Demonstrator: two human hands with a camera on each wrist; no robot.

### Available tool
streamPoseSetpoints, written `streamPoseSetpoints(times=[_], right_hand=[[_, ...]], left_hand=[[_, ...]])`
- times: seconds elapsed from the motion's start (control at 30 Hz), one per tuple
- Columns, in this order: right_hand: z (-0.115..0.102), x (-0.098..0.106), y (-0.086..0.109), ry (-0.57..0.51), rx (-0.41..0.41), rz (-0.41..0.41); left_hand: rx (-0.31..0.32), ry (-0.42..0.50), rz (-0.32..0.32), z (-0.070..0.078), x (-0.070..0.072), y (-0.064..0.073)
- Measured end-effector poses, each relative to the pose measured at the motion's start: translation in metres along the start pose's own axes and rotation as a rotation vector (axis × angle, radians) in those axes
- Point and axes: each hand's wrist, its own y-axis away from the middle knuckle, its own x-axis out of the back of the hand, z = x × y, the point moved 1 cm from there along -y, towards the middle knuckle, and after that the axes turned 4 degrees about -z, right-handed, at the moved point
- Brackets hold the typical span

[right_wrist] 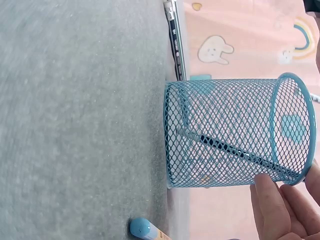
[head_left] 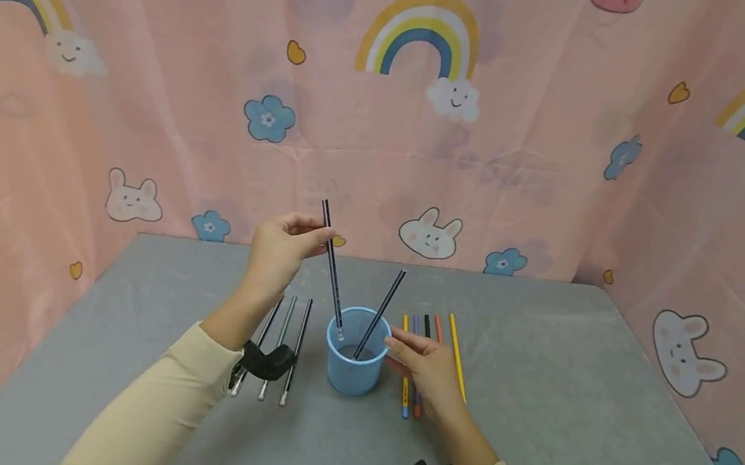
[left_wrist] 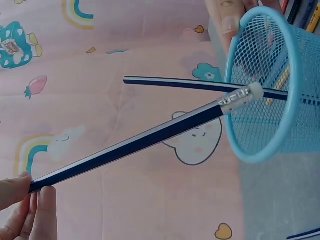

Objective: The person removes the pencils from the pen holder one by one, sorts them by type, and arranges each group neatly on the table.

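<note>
A light blue mesh pencil cup (head_left: 353,379) stands upright on the grey table. One dark-and-white striped pencil (head_left: 382,310) leans inside it, eraser end down. With thumb and fingertips my left hand (head_left: 277,253) pinches the upper end of another striped pencil (head_left: 334,274). That pencil's white eraser (left_wrist: 256,90) points down at the cup's mouth in the left wrist view. My right hand (head_left: 430,371) grips the cup's rim on the right side, its fingers (right_wrist: 272,205) against the mesh. Part of the rim is hidden behind the right thumb.
Left of the cup lie three pencils (head_left: 295,351) with eraser ends toward me. To its right are several coloured pencils or pens (head_left: 458,355), partly covered by the right hand. A pink printed cloth (head_left: 524,189) hangs behind the grey table (head_left: 536,377).
</note>
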Motion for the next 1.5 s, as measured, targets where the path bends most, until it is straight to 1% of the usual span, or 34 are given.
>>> streamPoseSetpoints(times=[0.2, 0.33, 0.47, 0.6, 0.67, 0.83, 1.0, 1.2, 1.27, 1.43, 1.5], right_hand=[[-0.001, 0.002, -0.001, 0.001, 0.007, 0.000], [-0.001, 0.002, -0.002, -0.007, 0.006, -0.003], [-0.001, 0.002, -0.003, -0.008, 0.003, -0.001], [-0.001, 0.001, -0.003, -0.002, 0.001, -0.001], [-0.001, 0.001, -0.002, -0.002, 0.001, -0.002], [-0.001, 0.001, -0.001, -0.004, -0.004, -0.004], [0.000, 0.001, -0.001, -0.009, -0.007, -0.005], [-0.001, 0.000, -0.001, -0.010, -0.006, -0.009], [0.000, 0.000, -0.001, -0.008, -0.004, -0.006], [0.001, 0.000, 0.000, -0.004, 0.002, 0.000], [0.001, 0.000, 0.000, -0.004, 0.005, 0.003]], left_hand=[[0.046, 0.028, -0.008, -0.004, 0.015, 0.004], [0.060, -0.001, 0.001, -0.011, 0.026, 0.005], [0.076, -0.039, 0.001, -0.023, 0.039, 0.005], [0.127, -0.115, -0.008, -0.036, 0.051, 0.003], [0.142, -0.160, -0.022, -0.042, 0.056, 0.002], [0.159, -0.261, -0.069, -0.054, 0.068, -0.001], [0.190, -0.347, -0.096, -0.068, 0.077, -0.007], [0.248, -0.386, -0.123, -0.081, 0.083, -0.011], [0.256, -0.406, -0.135, -0.084, 0.084, -0.013], [0.249, -0.510, -0.153, -0.091, 0.085, -0.017], [0.260, -0.549, -0.150, -0.094, 0.086, -0.017]])
